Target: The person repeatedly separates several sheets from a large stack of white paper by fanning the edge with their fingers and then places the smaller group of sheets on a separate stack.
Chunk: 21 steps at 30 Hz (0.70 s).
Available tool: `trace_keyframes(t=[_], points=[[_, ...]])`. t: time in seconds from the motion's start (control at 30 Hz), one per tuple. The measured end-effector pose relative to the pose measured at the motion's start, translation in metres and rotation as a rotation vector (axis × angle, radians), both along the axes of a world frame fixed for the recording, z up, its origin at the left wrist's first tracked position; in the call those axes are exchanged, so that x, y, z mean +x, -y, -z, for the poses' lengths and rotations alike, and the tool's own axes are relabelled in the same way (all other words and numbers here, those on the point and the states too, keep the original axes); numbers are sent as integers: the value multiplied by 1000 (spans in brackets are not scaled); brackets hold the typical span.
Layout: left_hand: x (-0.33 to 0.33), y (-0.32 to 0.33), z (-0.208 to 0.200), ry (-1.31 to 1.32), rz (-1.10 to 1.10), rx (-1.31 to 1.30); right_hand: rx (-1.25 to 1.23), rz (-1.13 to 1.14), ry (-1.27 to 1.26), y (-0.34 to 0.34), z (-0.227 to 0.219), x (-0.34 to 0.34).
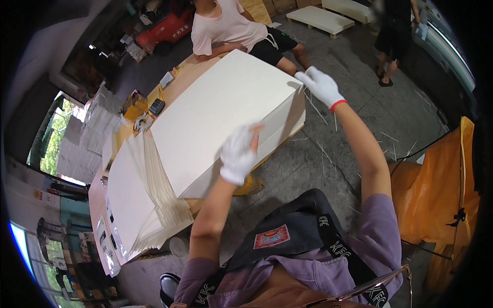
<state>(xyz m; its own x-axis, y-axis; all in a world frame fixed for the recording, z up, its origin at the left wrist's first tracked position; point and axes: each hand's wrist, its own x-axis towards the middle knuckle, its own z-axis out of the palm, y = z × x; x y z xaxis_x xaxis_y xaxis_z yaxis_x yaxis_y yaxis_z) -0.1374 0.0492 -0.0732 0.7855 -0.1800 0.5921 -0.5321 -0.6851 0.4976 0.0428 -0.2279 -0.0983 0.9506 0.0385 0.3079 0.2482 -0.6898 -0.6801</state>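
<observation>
A tall stack of large white sheets (215,113) lies on the table, its top flat and its edges squared. My left hand (238,156), in a white glove with a bare fingertip showing, is over the stack's near right edge; motion smears its fingers. At the far right corner is my right hand (323,88), in a white glove with a red cuff. Its fingers stretch toward that corner and look apart; whether they touch it, I cannot tell. Left of the tall stack is a lower pile of white sheets (126,205) with fanned, uneven edges.
A calculator (157,107) and a yellow box (134,106) rest on the wooden table. A person in a pink shirt (226,28) leans at its far end; another stands far right. Orange sheeting (436,190) hangs at right. Thin white strips litter the floor; pallets (321,21) lie beyond.
</observation>
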Motion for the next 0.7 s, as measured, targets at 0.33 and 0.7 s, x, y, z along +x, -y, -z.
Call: trace_keyframes(t=[0.33, 0.7], points=[[165, 37, 5, -324, -202, 385, -407, -206, 427, 0, 3, 24], [158, 42, 8, -393, 12, 110, 334, -322, -14, -36, -10, 27]])
